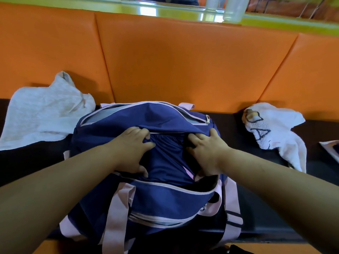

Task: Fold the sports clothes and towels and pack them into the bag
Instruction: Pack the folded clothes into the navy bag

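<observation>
A navy sports bag (pixel 146 198) with pink straps and pink zip trim stands on the dark bench seat in front of me, its top open. A folded navy garment (pixel 168 158) lies in the opening. My left hand (pixel 132 151) and my right hand (pixel 205 153) both press down on that garment, fingers spread, fingertips tucked near the far flap of the bag. A crumpled white towel (pixel 42 114) lies to the left of the bag. Another white towel with dark lettering (pixel 275 131) lies to the right.
An orange padded backrest (pixel 183 61) rises behind the dark seat (pixel 256 208). A glossy yellow-green ledge (pixel 165 11) above it carries clear plastic bottles (pixel 234 8). A flat white-edged object (pixel 332 147) shows at the right edge.
</observation>
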`<state>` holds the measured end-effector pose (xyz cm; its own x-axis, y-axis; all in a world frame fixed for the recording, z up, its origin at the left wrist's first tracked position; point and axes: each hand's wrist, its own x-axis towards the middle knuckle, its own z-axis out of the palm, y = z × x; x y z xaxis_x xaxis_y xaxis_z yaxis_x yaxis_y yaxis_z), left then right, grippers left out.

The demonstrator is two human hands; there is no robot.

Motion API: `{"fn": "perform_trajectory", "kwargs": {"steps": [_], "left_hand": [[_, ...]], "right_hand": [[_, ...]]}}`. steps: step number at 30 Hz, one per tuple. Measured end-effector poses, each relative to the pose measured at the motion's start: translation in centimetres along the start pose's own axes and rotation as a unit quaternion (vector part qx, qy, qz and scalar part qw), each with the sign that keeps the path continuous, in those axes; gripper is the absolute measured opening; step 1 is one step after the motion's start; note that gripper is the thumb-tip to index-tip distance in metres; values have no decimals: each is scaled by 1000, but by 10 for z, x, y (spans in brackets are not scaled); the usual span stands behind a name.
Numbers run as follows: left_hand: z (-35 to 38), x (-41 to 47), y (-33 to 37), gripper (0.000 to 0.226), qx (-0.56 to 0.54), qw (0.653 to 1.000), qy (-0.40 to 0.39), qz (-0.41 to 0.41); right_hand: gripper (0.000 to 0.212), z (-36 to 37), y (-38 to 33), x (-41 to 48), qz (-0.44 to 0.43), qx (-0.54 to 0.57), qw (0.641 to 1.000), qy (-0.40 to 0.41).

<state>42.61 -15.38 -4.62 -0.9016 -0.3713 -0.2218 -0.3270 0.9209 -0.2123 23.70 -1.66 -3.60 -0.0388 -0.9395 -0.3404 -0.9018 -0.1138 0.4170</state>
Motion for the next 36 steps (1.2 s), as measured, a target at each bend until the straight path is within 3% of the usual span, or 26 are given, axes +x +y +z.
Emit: {"fn": "perform_trajectory", "kwargs": {"steps": [5, 11, 17, 20, 25, 32, 36], "left_hand": [[-8, 0, 1, 85, -9, 1000, -17, 6], [-38, -13, 8, 50, -35, 998, 37, 30], [-80, -8, 42, 37, -19, 995, 79, 58], [-96, 1, 71, 36, -20, 989, 118, 83], [-113, 35, 136, 31, -35, 973, 178, 147], [-110, 114, 232, 38, -28, 963, 131, 236], [-108, 158, 281, 35, -45, 957, 92, 272]], "right_hand": [[97, 2, 4, -1, -20, 15, 999, 21], [57, 1, 11, -27, -40, 111, 987, 107], [39, -5, 30, -90, 21, 183, 965, 188], [36, 7, 47, -127, 85, 207, 956, 191], [41, 53, 81, -193, 205, 251, 940, 106], [55, 147, 132, -275, 382, 264, 884, -48], [52, 193, 164, -308, 482, 243, 840, -53]]}}
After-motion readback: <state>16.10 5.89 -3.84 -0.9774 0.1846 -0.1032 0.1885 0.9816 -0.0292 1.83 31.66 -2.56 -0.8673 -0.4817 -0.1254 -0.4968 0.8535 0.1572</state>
